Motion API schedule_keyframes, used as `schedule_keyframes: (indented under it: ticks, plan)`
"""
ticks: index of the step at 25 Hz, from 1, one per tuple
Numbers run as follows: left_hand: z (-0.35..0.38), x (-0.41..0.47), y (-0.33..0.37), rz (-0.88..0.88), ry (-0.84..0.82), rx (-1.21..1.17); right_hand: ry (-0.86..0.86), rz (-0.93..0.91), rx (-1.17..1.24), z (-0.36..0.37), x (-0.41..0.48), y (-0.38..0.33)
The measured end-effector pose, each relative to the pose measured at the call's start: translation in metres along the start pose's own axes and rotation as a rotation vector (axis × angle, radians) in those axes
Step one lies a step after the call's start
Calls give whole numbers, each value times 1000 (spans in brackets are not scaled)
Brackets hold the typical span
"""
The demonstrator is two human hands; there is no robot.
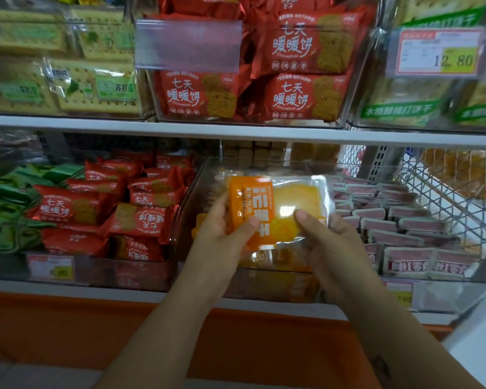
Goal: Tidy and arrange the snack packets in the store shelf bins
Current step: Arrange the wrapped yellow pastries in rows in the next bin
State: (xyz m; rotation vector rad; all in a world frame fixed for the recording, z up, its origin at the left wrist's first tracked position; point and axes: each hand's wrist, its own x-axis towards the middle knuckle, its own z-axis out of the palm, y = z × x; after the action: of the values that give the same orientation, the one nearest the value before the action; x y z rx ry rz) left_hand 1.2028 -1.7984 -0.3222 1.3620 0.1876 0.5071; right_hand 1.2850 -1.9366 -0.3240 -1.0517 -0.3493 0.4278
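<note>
An orange-and-clear snack packet [275, 206] with a yellow cake inside is held level above a clear plastic bin [197, 189] on the lower shelf. My left hand [222, 234] grips its orange left end, thumb on top. My right hand [331, 242] holds its clear right end, thumb pressed on the front. More orange packets [275, 262] lie low in that bin, partly hidden behind my hands and the held packet.
Left of the bin is a bin of red biscuit packets [141, 217], then green packets [9, 211]. To the right lie rows of pink-and-white packets [404, 228] beside a wire basket [455, 192]. The upper shelf [236, 131] carries bins of yellow, red and green-labelled packets and a price tag [435, 51].
</note>
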Motion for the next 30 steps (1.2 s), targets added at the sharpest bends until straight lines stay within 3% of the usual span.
schedule_keyframes:
  ticks: [5,9,12,15,19,21,26,28,30]
  plan:
    - [-46,19,8,255,100,873,300,-316,-403,-20,-1,-10]
    - [-48,29,-7,227,-122,1160,370,-353,-573,-28,1,-11]
    - [-44,32,-12,197,-153,1244,348,-361,-584,-29,0,-11]
    - [-42,28,-5,188,-110,1081,343,-387,-541,-28,-2,-12]
    - [-50,21,18,346,261,814,287,-435,-512,-26,-6,-18]
    - [-52,19,23,325,310,661,206,-411,-512,-22,-9,-19]
    - [-39,14,18,249,99,490,-210,-344,-670,-4,-16,-22]
    - [-28,12,15,229,-8,464,-254,-389,-792,1,-14,-21]
    - [-16,11,13,223,-87,391,-180,-491,-942,0,-10,-21]
